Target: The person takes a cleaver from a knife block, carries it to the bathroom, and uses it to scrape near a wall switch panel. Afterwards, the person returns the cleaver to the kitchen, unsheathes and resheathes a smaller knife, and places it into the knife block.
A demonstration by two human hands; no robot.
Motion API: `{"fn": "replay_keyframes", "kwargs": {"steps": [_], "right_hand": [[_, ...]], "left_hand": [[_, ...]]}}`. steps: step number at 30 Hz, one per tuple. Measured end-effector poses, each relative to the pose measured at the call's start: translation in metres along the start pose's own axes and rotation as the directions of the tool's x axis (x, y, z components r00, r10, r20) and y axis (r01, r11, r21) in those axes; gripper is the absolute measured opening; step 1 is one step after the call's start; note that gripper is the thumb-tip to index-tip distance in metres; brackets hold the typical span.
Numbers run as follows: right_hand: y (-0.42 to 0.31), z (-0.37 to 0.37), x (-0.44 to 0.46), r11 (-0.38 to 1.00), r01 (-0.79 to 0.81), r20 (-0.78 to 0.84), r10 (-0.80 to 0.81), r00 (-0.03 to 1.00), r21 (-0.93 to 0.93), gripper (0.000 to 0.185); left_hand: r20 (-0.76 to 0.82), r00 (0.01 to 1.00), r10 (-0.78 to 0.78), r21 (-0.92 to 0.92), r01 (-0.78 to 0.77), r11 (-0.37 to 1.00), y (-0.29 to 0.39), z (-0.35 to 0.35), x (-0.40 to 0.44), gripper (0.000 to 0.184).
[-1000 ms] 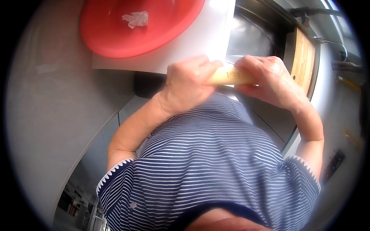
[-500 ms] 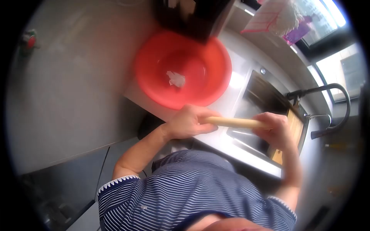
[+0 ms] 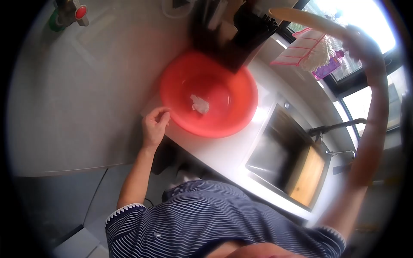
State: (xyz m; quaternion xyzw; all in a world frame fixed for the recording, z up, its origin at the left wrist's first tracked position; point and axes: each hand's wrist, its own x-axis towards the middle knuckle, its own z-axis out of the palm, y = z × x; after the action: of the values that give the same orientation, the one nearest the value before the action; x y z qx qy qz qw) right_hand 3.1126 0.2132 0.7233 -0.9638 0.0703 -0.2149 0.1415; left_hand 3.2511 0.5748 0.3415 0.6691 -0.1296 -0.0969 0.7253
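Raised at the upper right, my right hand [image 3: 361,47] is wrapped round one end of a pale wooden rolling pin [image 3: 307,19]. The pin reaches up and left in front of the window, and both it and the hand are somewhat blurred. My left hand [image 3: 155,124] hovers by the left rim of a red plastic basin [image 3: 234,122], fingers loosely curled, a small gap at the thumb, with nothing visible between them. A crumpled whitish scrap [image 3: 200,104] lies inside the basin.
Right of the basin is a sink [image 3: 273,150] with a wooden board [image 3: 306,176] across it and a dark faucet [image 3: 337,128]. A dark utensil holder [image 3: 241,47] stands behind the basin. Cloths [image 3: 299,51] hang near the window. A red-handled valve [image 3: 80,13] is at upper left.
My left hand has let go of the rolling pin and moved left to the basin's side. My right hand has lifted the pin far up and to the right. The view has shifted slightly.
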Motion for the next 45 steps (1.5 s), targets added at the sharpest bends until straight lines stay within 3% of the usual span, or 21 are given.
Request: {"fn": "replay_keyframes", "kwargs": {"steps": [2,7,10,13,16,20,29,32,38,41,42,44,45], "right_hand": [[0.051,0.012,0.031,0.996,0.002,0.004,-0.002,1.0,-0.088,0.032],[0.024,0.039,0.095,0.97,-0.016,0.164,0.057,0.985,-0.244,0.025],[0.021,0.066,0.132,0.909,-0.103,0.23,0.21,0.95,-0.404,0.018],[0.032,0.101,0.148,0.945,-0.061,0.341,0.176,0.923,-0.322,0.024],[0.045,0.127,0.156,0.976,-0.045,0.404,0.129,0.905,-0.212,0.018],[0.044,0.144,0.166,0.984,-0.157,0.511,0.179,0.84,-0.086,0.023],[0.053,0.174,0.175,0.983,-0.161,0.583,0.181,0.792,-0.086,0.031],[0.051,0.177,0.173,0.978,-0.081,0.625,0.186,0.758,-0.193,0.03],[0.074,0.181,0.18,0.994,-0.07,0.668,0.111,0.736,-0.087,0.031],[0.07,0.179,0.181,0.985,-0.113,0.676,0.171,0.717,-0.129,0.034],[0.084,0.183,0.183,0.995,0.079,0.668,-0.095,0.738,0.053,0.025],[0.122,0.193,0.186,0.81,0.447,0.51,-0.586,0.63,0.378,0.019],[0.11,0.189,0.174,0.884,0.362,0.383,-0.457,0.802,0.296,0.019]], "left_hand": [[-0.02,0.996,-0.086,0.023,0.087,0.996,-0.04,0.045,-0.007,0.01],[-0.094,0.988,-0.124,0.09,0.132,0.987,-0.047,0.033,-0.002,0.011],[-0.103,0.984,-0.146,0.094,0.156,0.983,-0.052,0.028,-0.002,0.011],[-0.109,0.986,-0.129,0.076,0.138,0.988,-0.056,0.022,-0.004,0.012],[-0.088,0.984,-0.157,0.04,0.161,0.986,-0.055,0.018,-0.006,0.012],[-0.085,0.984,-0.159,0.083,0.166,0.983,-0.052,0.011,-0.009,0.012],[-0.068,0.982,-0.178,0.056,0.182,0.982,-0.054,0.008,-0.013,0.012],[-0.048,0.981,-0.19,0.076,0.193,0.978,-0.054,0.01,-0.014,0.012],[-0.038,0.978,-0.207,0.105,0.21,0.972,-0.058,0.014,-0.014,0.013],[-0.032,0.977,-0.209,0.103,0.211,0.972,-0.059,0.013,-0.014,0.013],[-0.03,0.978,-0.208,0.106,0.21,0.972,-0.059,0.013,-0.014,0.013],[-0.025,0.977,-0.212,0.107,0.213,0.971,-0.059,0.013,-0.013,0.013],[-0.022,0.976,-0.217,0.106,0.218,0.97,-0.058,0.013,-0.013,0.013]]}}
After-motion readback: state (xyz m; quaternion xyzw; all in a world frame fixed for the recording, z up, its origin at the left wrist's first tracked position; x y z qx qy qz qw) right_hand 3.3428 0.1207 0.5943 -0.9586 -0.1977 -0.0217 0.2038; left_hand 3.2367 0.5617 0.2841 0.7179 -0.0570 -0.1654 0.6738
